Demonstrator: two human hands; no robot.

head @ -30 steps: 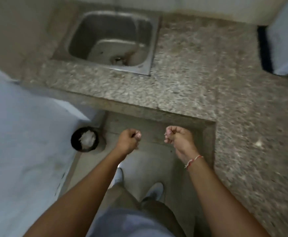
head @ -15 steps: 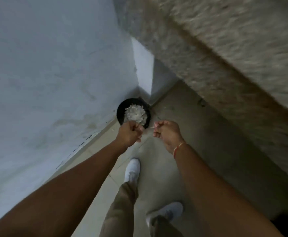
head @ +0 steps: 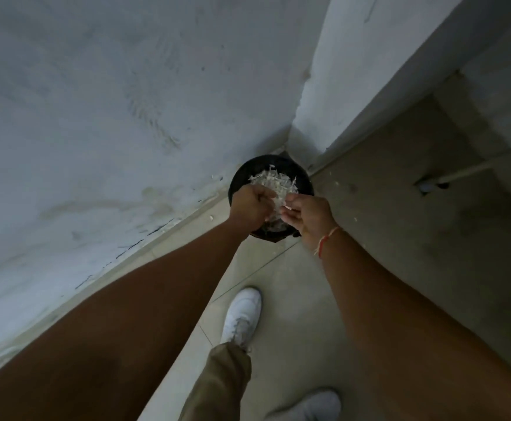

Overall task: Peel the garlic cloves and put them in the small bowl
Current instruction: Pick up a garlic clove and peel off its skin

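I hold both hands above the black bin heaped with pale garlic peels in the floor corner, left hand curled, its contents hidden from me, right hand pinching a thin peel scrap.

The person's arms are bare from the hands up to the frame's edge, with no sleeves in view. A thin red and white thread bracelet circles the wrist of the right hand; the left hand wears nothing. The legs are in olive-khaki trousers. On the feet are white lace-up sneakers, the second one blurred near the bottom edge.
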